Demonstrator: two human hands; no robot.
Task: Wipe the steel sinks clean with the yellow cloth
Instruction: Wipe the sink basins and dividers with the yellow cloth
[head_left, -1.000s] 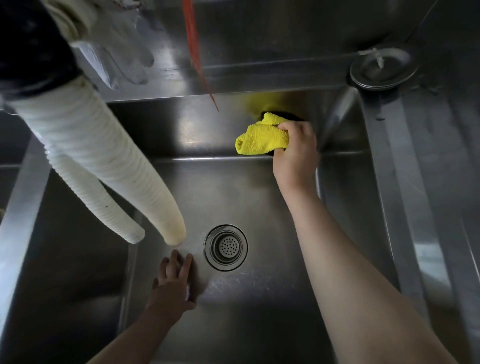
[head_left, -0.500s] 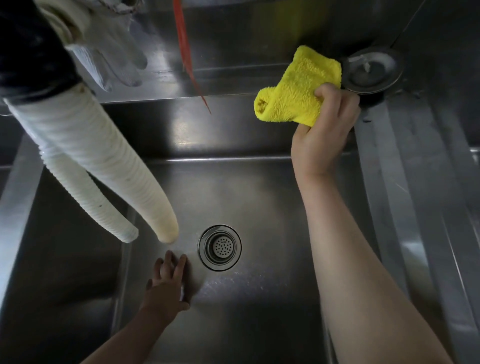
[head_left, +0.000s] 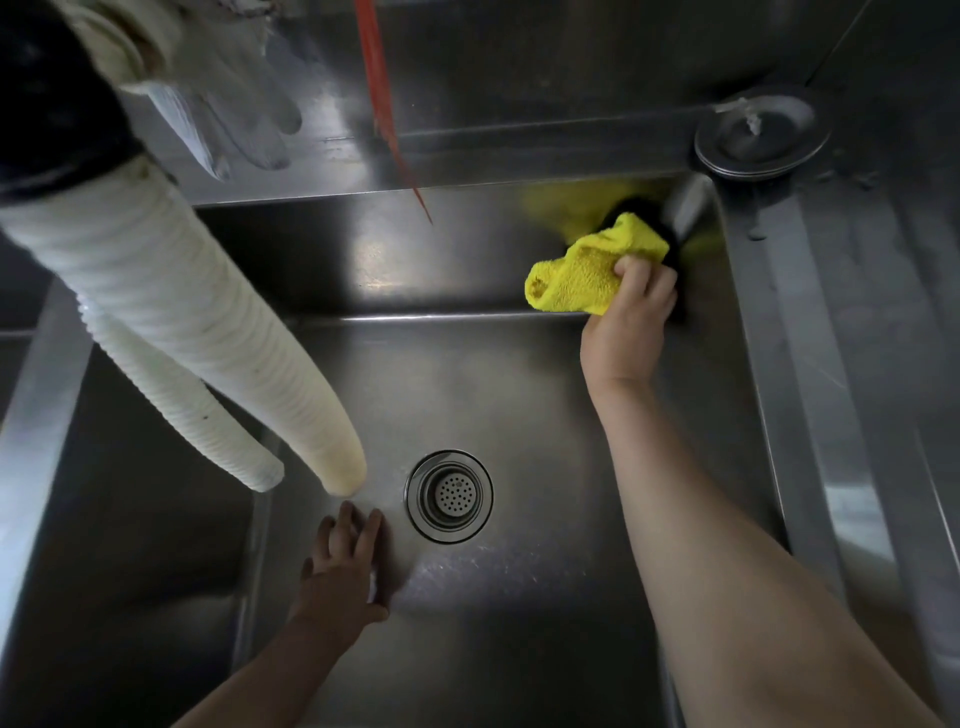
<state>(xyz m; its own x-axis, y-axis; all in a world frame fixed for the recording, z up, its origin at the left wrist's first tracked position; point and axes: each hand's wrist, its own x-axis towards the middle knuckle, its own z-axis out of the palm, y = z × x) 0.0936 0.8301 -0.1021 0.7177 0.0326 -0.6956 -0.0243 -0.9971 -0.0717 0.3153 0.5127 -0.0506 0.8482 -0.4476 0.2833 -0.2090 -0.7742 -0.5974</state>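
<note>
Now the right hand (head_left: 631, 317) grips the bunched yellow cloth (head_left: 587, 273) against the back wall of the steel sink (head_left: 363, 260), near its far right corner, while the left hand (head_left: 345, 566) rests flat with straight fingers on the sink floor beside the drain (head_left: 449, 496). Spreading the cloth flatter would probably cover more steel, and overlapping strokes should push right into the corner.

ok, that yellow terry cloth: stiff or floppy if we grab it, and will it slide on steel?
Likely floppy: the yellow terry cloth bunches and folds in the right hand, its free end drooping. Probably light, since curled fingers alone hold it. Its looped pile probably drags on the steel sink wall rather than skating.
</note>
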